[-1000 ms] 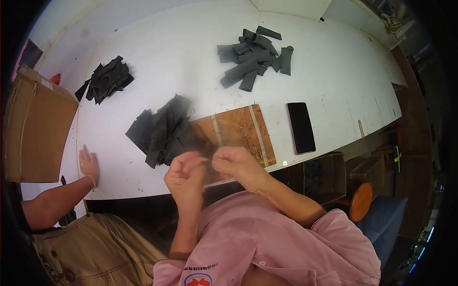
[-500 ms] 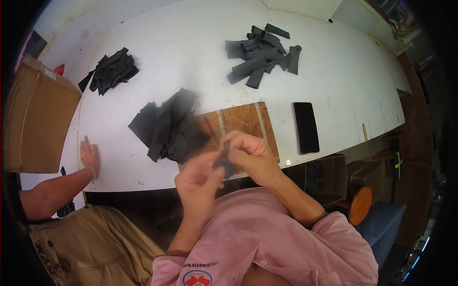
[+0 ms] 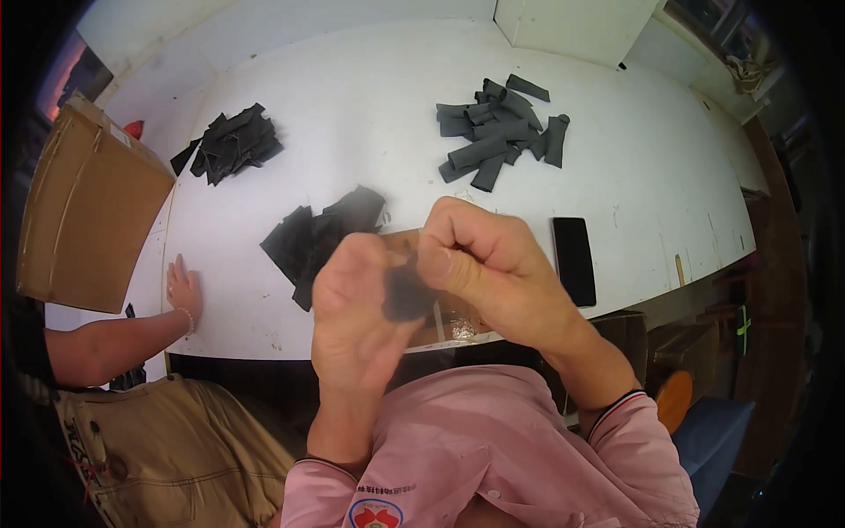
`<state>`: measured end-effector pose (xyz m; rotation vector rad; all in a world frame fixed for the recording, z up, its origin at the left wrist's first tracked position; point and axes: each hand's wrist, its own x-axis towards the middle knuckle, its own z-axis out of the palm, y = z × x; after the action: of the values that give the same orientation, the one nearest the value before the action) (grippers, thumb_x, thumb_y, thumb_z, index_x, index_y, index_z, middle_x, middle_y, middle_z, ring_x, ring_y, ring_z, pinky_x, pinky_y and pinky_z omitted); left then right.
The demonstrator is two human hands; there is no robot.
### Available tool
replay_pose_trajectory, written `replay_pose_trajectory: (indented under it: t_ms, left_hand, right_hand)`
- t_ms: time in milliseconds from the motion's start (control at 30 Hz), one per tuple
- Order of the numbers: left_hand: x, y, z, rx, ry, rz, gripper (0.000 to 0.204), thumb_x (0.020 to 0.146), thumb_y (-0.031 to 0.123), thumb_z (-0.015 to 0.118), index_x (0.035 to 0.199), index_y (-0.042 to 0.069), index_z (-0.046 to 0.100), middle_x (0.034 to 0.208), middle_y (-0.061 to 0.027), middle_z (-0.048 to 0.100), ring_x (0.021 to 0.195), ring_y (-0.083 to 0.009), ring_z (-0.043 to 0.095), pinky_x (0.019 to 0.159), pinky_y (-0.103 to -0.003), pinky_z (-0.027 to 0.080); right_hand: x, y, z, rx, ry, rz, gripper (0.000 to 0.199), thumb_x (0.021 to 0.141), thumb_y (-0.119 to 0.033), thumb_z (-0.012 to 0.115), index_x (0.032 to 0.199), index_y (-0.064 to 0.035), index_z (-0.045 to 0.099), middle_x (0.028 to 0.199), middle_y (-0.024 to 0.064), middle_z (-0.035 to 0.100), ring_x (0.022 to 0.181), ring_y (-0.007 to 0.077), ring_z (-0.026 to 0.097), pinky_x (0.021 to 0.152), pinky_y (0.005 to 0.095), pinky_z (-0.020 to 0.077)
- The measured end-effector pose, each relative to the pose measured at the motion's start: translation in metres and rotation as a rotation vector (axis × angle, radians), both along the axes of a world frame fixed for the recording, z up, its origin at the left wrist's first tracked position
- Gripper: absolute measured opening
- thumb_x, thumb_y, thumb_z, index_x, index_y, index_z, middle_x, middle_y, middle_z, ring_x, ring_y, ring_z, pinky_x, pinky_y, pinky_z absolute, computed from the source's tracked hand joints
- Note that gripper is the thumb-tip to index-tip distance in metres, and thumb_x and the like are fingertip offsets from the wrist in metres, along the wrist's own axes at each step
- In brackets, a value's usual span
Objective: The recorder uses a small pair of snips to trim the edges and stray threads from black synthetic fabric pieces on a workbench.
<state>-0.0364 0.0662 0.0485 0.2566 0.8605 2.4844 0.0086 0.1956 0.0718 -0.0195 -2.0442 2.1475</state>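
A small black piece of fabric-like material [image 3: 408,295] is held between my two raised hands, blurred and partly covered by them. My left hand [image 3: 352,308] is closed around its left side, with the palm turned toward me. My right hand [image 3: 493,268] pinches its upper right edge between thumb and bent fingers. Below them lies a brown wooden board [image 3: 466,327] at the table's front edge. Just behind my left hand is a heap of flat black pieces [image 3: 295,242], partly hidden by that hand.
Dark grey rolled or tubular pieces [image 3: 502,132] lie farther back, with another black pile [image 3: 238,145] at the left. A black phone [image 3: 574,261] rests on the right. Beside a cardboard box [image 3: 92,211], another person's hand [image 3: 184,290] touches the white table.
Both my hands have risen toward the camera with the black piece, and the right one has moved slightly right. The view has shifted, so the table things appear lower.
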Motion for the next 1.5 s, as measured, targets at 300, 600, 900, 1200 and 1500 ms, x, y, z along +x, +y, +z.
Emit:
replay_pose_trajectory:
  t_ms: [300,600,900,1200,1500]
  left_hand:
    - [-0.030,-0.001,-0.030,0.557,-0.570,-0.536,0.029,0.086,0.009,0.039,0.113,0.001,0.046,0.081,-0.0070,0.054,0.045,-0.0107,0.040,0.037,-0.019,0.032]
    - [-0.008,0.005,-0.027,0.257,-0.428,-0.301,0.027,0.085,0.005,0.041,0.112,0.002,0.045,0.080,-0.0071,0.055,0.037,-0.0036,0.032,0.033,-0.017,0.024]
    - [-0.024,-0.003,-0.055,0.208,-0.760,-0.202,0.017,0.087,0.010,0.040,0.099,0.004,0.049,0.079,-0.0055,0.053,0.036,-0.0046,0.030,0.033,-0.020,0.025]
    - [-0.022,-0.007,-0.079,0.112,-0.520,-0.257,0.021,0.084,0.011,0.047,0.103,0.003,0.049,0.071,-0.0018,0.051,0.040,-0.0042,0.033,0.035,-0.018,0.027]
    - [-0.029,0.000,-0.042,-0.614,0.742,0.145,0.022,0.074,-0.003,0.054,0.095,-0.002,0.055,0.091,-0.0081,0.058,0.082,-0.0136,0.053,0.073,-0.024,0.042]
  right_hand:
    - [-0.029,0.024,-0.036,-0.377,-0.251,0.239,0.027,0.083,-0.027,0.054,0.069,-0.0045,0.053,0.060,-0.0035,0.045,0.052,0.0034,0.037,0.046,0.0183,0.0304]
    - [-0.043,0.027,-0.066,-0.448,-0.272,0.278,0.024,0.082,-0.025,0.056,0.067,-0.0059,0.053,0.057,-0.0030,0.045,0.048,0.0047,0.037,0.045,0.0180,0.0302]
    - [-0.038,0.017,-0.080,-0.355,-0.281,0.221,0.023,0.081,-0.023,0.056,0.068,-0.0050,0.053,0.058,-0.0027,0.047,0.050,0.0046,0.040,0.045,0.0176,0.0308]
    - [-0.036,0.021,-0.098,-0.424,-0.420,0.214,0.022,0.082,-0.020,0.053,0.067,-0.0053,0.052,0.055,-0.0020,0.045,0.047,0.0057,0.041,0.043,0.0182,0.0301]
    - [-0.025,0.020,-0.077,0.159,-0.090,-0.082,0.021,0.083,-0.019,0.052,0.077,0.0008,0.056,0.064,0.0024,0.051,0.055,0.0096,0.048,0.050,0.0218,0.0389]
